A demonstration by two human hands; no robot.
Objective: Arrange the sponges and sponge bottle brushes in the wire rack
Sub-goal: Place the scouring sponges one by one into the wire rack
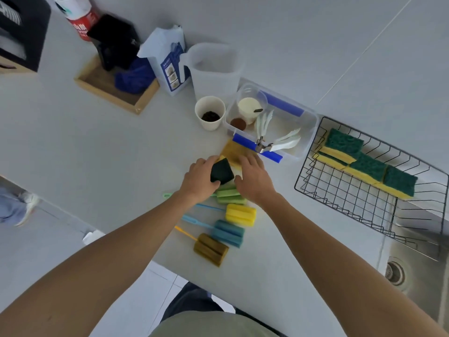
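A black wire rack (340, 190) sits at the right over the sink edge, with three green-and-yellow sponges (369, 166) lined up along its far side. My left hand (196, 178) grips a dark green sponge (221, 171) tilted up off the counter. My right hand (252, 176) rests on a yellow sponge (232, 149) just beyond it, fingers spread. Below my hands lie several sponge bottle brushes: a green one (228, 194), a yellow one (240, 214), a blue one (228, 232) and an olive one (211, 249).
A clear plastic box (308, 132) with blue clips holds cutlery and a cup. A paper cup (210, 113), a translucent jug (215, 69), a white bag (167, 62) and a wooden tray (109, 93) stand behind. The steel sink (398, 273) is at the right.
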